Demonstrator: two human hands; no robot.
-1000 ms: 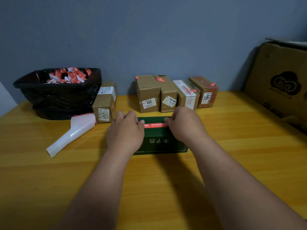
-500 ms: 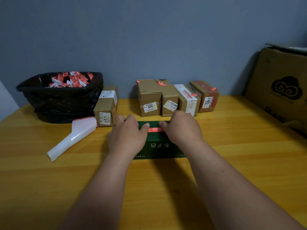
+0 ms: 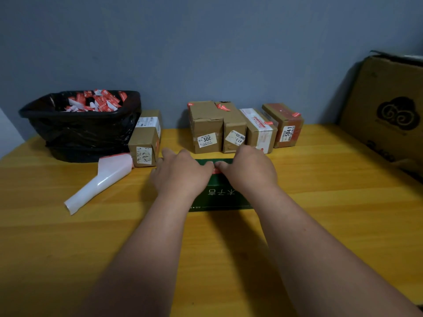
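Note:
A flat dark green box with pale lettering lies on the wooden table in front of me. A red label strip runs across its top near the far edge, and only a sliver of it shows. My left hand rests palm down on the box's left part. My right hand rests palm down on its right part. Both thumbs meet over the strip at the middle and press on it. The fingers reach past the box's far edge and are partly hidden.
A black-lined bin with several red and white paper scraps stands at the back left. A curled white backing sheet and a small cardboard parcel lie beside it. Several labelled parcels line the wall. A large carton stands at the right.
My two thumbs have slid toward each other along the red strip until they touch, covering most of it. The green box has stayed in place.

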